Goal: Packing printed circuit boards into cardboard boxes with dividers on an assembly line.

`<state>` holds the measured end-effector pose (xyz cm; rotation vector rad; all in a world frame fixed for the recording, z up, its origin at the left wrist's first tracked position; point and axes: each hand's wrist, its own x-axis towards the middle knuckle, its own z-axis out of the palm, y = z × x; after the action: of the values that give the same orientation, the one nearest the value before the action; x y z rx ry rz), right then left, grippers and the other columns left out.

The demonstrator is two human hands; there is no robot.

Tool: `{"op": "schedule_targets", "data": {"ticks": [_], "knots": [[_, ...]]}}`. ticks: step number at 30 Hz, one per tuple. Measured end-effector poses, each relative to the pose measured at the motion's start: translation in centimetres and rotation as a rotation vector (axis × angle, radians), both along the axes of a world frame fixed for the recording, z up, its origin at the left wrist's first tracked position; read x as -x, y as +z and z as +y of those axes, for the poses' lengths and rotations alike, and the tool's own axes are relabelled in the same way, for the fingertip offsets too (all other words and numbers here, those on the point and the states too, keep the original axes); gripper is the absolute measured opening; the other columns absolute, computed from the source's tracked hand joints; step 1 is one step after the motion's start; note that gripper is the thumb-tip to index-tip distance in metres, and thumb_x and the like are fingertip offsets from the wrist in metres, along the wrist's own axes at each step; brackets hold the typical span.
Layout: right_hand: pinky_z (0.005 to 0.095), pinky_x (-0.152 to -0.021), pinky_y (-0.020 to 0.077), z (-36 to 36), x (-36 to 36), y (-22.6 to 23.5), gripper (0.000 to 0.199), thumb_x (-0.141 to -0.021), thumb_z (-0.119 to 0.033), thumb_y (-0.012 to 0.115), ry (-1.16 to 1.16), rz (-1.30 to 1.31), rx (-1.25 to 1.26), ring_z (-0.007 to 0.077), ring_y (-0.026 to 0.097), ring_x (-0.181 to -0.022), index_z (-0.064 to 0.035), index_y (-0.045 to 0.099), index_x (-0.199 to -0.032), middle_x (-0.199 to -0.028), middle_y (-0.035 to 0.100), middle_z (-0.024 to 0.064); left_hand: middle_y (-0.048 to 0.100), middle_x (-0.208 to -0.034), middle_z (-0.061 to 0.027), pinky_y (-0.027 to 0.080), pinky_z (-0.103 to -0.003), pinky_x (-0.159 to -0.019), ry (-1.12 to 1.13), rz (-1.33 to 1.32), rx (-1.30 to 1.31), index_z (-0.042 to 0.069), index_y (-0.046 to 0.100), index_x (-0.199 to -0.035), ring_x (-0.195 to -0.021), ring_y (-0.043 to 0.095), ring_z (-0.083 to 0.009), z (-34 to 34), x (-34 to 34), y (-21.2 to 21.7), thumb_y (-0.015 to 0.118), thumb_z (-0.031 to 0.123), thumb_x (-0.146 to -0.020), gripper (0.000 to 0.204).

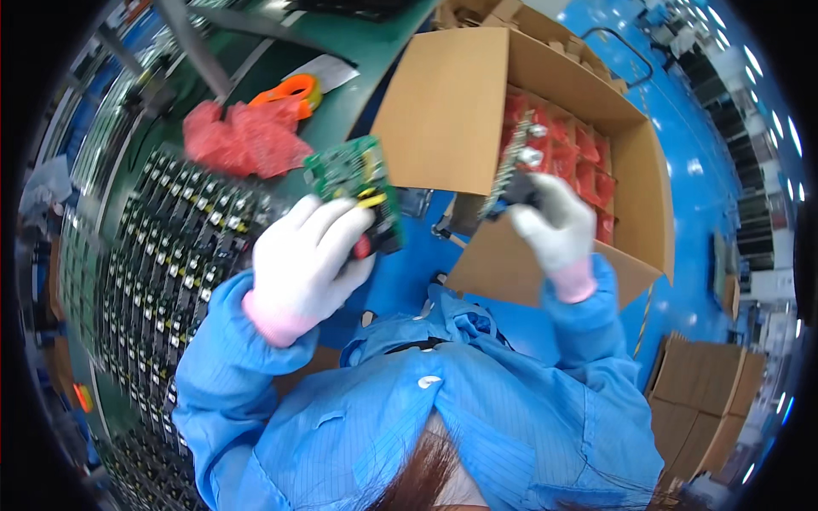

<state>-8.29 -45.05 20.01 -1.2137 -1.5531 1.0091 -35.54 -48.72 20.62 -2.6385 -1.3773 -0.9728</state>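
My left hand [311, 255], in a white glove with a pink cuff, is closed on a green circuit board [345, 175] that carries a yellow part and dark components. The board is tilted, over the gap between the bench and the carton. My right hand [558, 217], gloved the same way, grips a second circuit board [511, 166], seen nearly edge-on, with round light parts along it. That hand is at the near side of an open cardboard carton [643, 183]. Inside the carton, pink wrapped pieces [588, 166] sit between cardboard dividers. The fingertips of the right hand are partly blurred.
Many circuit boards [170, 272] stand in rows on the green bench [345, 102] to my left. Crumpled pink wrap [243, 140] and orange tape [298, 89] lie beyond them. Flattened cardboard [703, 400] stands on the blue floor [690, 162] at right.
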Motion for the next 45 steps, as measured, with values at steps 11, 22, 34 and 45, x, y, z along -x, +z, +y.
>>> {"op": "schedule_targets", "data": {"ticks": [11,22,34,45], "knots": [[0.0201,-0.063,0.0431,14.0,-24.5,-12.8,0.032,-0.074,-0.006,0.06,0.229,-0.129,0.539,0.0118,0.053,-0.07,0.0049,0.056,-0.104,-0.087,0.06,0.0101,0.061,-0.085,-0.0139,0.047,-0.039,-0.068,-0.072,0.183,0.437,0.008,0.053,-0.092,-0.079,0.059,-0.0336,19.5,-26.1,-9.7,0.058,0.002,-0.064,0.029],[0.0289,-0.058,0.0458,17.8,-26.1,-22.8,0.034,-0.067,-0.016,0.063,0.453,-0.448,0.712,0.0189,0.055,-0.061,0.004,0.061,-0.094,-0.075,0.062,0.0123,0.061,-0.087,-0.0147,0.048,-0.042,-0.068,0.008,0.497,0.897,0.008,0.053,-0.091,-0.079,0.059,-0.0348,23.7,-32.9,-24.4,0.057,0.001,-0.066,0.026],[0.0445,-0.055,0.048,16.0,-18.6,-31.5,0.026,-0.066,-0.022,0.06,0.693,-1.308,0.177,0.0364,0.059,-0.064,-0.0012,0.063,-0.082,-0.076,0.062,0.0188,0.064,-0.078,-0.0147,0.045,-0.047,-0.052,-0.048,0.551,0.907,0.006,0.065,-0.085,-0.062,0.059,-0.0324,20.6,-32.2,-38.6,0.046,0.025,-0.08,0.028],[0.0426,-0.053,0.0435,21.8,-19.7,-15.0,0.02,-0.075,-0.024,0.058,0.494,-1.179,-0.172,0.0359,0.054,-0.056,-0.0041,0.061,-0.077,-0.068,0.061,0.0165,0.06,-0.062,-0.0077,0.045,-0.042,-0.042,-0.101,0.309,0.485,0.008,0.061,-0.068,-0.049,0.055,-0.0275,19.0,-29.5,-10.8,0.061,0.011,-0.066,0.004]]}}
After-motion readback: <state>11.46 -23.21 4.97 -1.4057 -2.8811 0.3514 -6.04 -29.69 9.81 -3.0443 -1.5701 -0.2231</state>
